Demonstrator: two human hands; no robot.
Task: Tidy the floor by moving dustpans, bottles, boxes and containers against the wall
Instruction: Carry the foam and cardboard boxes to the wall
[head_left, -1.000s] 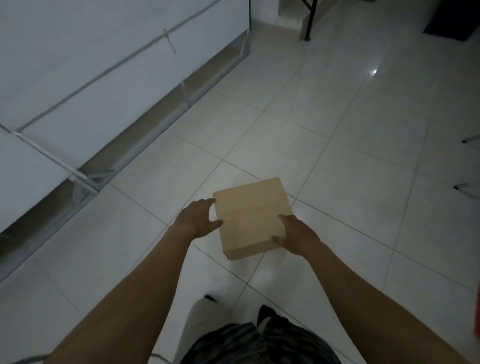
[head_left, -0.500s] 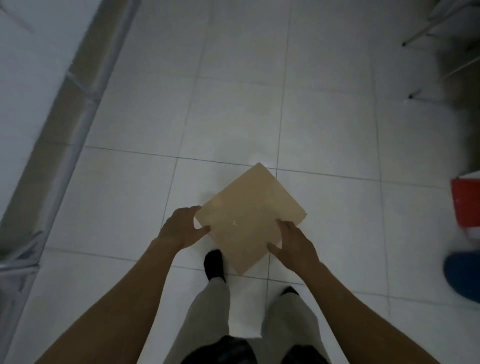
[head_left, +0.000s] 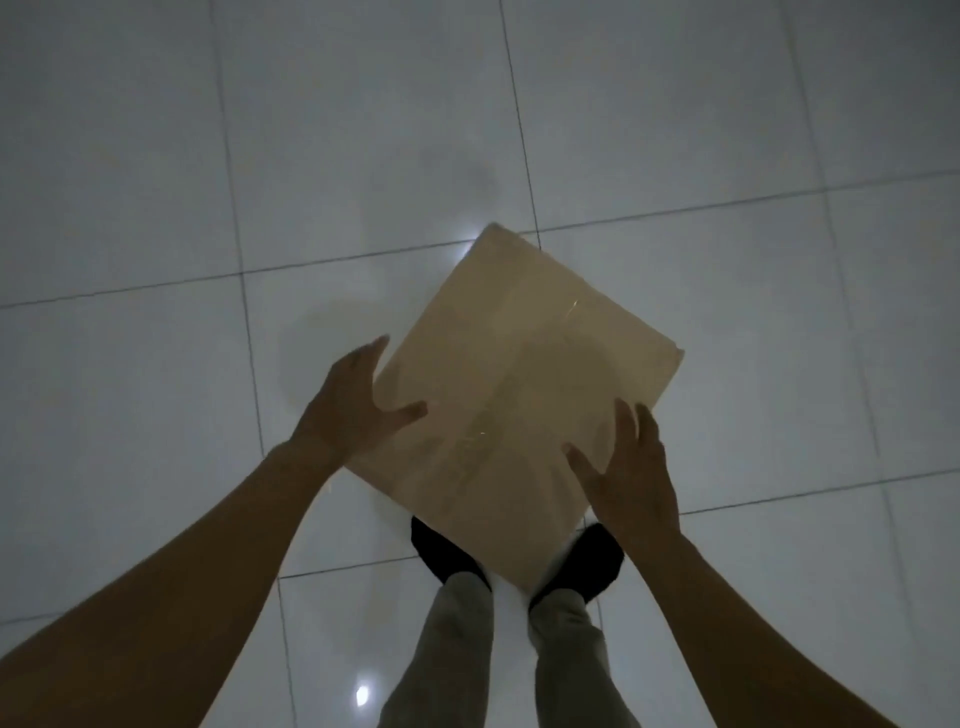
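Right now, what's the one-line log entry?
cardboard box: held above feet | left hand: holds left side | right hand: holds right side

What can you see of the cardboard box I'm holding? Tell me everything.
The plain tan cardboard box is closed, with glossy clear tape along its top seam. Its flat top face shows, turned corner-on to the person. The left hand presses its left edge and the right hand its near right edge, fingers straight, thumbs lying on top. It hides the toes of the black-socked feet, so it seems held above the white tiled floor.
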